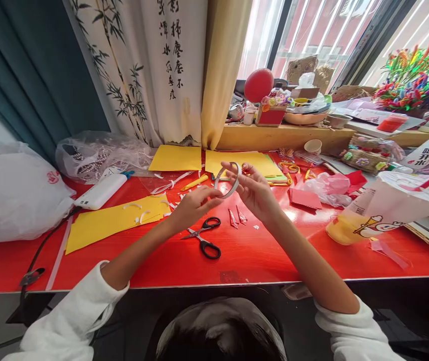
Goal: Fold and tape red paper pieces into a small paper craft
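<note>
Beyond the black-handled metal scissors, the left hand pinched the near rim of a thin, whitish hoop-shaped strip, roughly upright above the glossy red worktop; right of the scissors, the right hand met its far side, closure unclear.

Daylight enters through the window at upper right, where parts of the panes wash out to near white. The glossy bench returns pale glare; the teal curtain and the floor lie in shade. The left hand and right hand appear reasonably sharp. Wide-angle distortion stretches the cup outward near the right edge.
</note>
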{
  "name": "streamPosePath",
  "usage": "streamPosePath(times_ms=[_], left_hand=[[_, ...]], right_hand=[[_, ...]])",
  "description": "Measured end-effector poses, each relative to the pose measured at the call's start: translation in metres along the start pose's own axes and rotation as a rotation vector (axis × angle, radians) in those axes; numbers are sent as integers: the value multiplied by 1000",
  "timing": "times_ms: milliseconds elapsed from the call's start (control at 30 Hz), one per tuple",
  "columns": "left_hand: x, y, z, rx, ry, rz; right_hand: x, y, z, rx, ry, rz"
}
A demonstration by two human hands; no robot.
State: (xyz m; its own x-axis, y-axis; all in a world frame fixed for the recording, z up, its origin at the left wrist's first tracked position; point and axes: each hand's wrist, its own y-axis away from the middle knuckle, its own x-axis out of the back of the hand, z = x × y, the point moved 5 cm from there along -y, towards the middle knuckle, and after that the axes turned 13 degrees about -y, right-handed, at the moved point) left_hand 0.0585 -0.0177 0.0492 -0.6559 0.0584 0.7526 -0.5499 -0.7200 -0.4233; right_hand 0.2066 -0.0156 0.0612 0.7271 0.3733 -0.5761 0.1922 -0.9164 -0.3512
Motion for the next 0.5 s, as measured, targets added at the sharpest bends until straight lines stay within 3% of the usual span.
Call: streamPosePath(times_ms=[67, 167, 300, 500], left_hand=[[-2, 0, 3, -69, -12, -16], [-1, 1, 1, -2, 64, 7], [2, 4, -2, 140, 287, -11], [8, 3, -1, 168, 604, 3]], right_hand=[[4, -2, 3, -3, -41, 49], [4, -2, 10, -46, -54, 52], [-1, -1, 13, -67, 42, -10], [-10, 3, 14, -16, 240, -141]])
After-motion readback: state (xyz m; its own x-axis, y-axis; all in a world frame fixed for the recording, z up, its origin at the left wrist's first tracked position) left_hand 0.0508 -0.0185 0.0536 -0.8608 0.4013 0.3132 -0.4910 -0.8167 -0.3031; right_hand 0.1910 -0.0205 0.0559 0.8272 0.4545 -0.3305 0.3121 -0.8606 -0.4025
